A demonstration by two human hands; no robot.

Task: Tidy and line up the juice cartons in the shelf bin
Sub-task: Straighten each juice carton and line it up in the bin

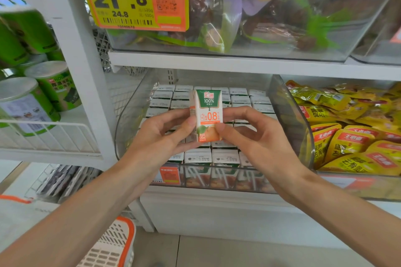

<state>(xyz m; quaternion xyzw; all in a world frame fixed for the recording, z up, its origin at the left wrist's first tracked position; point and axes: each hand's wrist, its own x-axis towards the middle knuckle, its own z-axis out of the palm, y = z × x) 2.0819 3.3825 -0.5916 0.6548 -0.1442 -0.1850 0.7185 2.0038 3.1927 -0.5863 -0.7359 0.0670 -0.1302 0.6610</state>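
The left hand [160, 134] and right hand [251, 136] pinch opposite edges of a small green, white and orange juice carton [208, 112], held upright, label toward the person, just above the packed white-topped cartons [238, 99] in the clear plastic shelf bin [291, 115].

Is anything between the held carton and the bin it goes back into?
Nothing visible. The left hand and right hand pinch the carton upright over the open-topped bin. The rows standing in it look full where they show; any free slot is hidden behind the hands.
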